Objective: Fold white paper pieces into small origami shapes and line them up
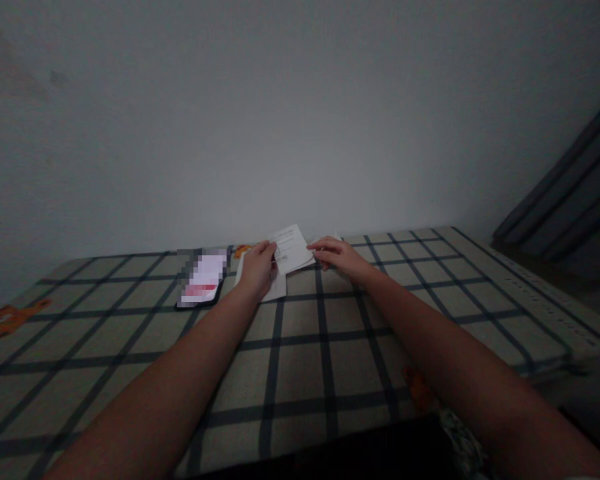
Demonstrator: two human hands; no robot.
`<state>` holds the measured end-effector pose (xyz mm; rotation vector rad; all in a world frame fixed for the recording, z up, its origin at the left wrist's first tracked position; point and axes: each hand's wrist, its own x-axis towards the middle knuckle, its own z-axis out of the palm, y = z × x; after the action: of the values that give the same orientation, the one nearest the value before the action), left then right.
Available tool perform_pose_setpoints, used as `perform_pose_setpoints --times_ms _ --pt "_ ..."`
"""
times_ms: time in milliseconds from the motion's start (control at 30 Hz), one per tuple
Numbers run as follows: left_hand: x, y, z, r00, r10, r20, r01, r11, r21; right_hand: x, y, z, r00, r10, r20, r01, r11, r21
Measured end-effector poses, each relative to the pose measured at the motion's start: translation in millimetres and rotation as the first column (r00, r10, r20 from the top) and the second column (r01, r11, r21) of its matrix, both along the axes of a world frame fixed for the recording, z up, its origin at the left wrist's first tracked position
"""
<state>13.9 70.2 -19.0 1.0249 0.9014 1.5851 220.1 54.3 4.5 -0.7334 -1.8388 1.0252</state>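
A folded white printed paper (pixel 294 248) is tilted up above the cloth between my two hands. My left hand (pixel 257 268) grips its left edge, thumb on top. At the paper's right corner, my right hand (pixel 337 257) has its fingers bent and pressed to the edge. Under and beside my left hand lies another white paper (pixel 276 288), partly covered by the hand. Behind my right hand a further bit of white paper (pixel 337 236) shows, mostly hidden.
A phone (pixel 203 277) with a lit, blurred screen lies left of my hands. The checked cloth (pixel 300 360) with orange animal figures covers the surface. A pale wall (pixel 300 120) rises behind it, and a dark curtain (pixel 575 187) hangs at the right.
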Motion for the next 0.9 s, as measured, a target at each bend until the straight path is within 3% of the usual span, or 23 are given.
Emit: perform_pose_setpoints --times_ms 200,367,733,900 --pt "-0.6 0.2 1.1 0.999 -0.012 0.037 0.013 1.000 -0.004 -1.4 2.4 -4.9 0.992 -0.021 0.124 0.007 0.994 0.108" --pt "0.3 0.9 0.2 0.999 -0.028 0.025 0.028 0.999 -0.036 -0.2 5.6 -5.9 0.990 -0.058 0.127 0.037 0.986 0.162" --pt "1.9 -5.8 3.2 0.978 -0.047 -0.201 0.045 0.999 -0.014 -0.5 1.2 0.1 0.986 -0.161 0.037 0.157 0.984 0.083" --pt "3.8 -12.2 6.4 0.944 -0.168 -0.286 0.185 0.982 0.034 0.7 8.8 -6.0 0.966 -0.256 -0.022 0.257 0.964 0.069"
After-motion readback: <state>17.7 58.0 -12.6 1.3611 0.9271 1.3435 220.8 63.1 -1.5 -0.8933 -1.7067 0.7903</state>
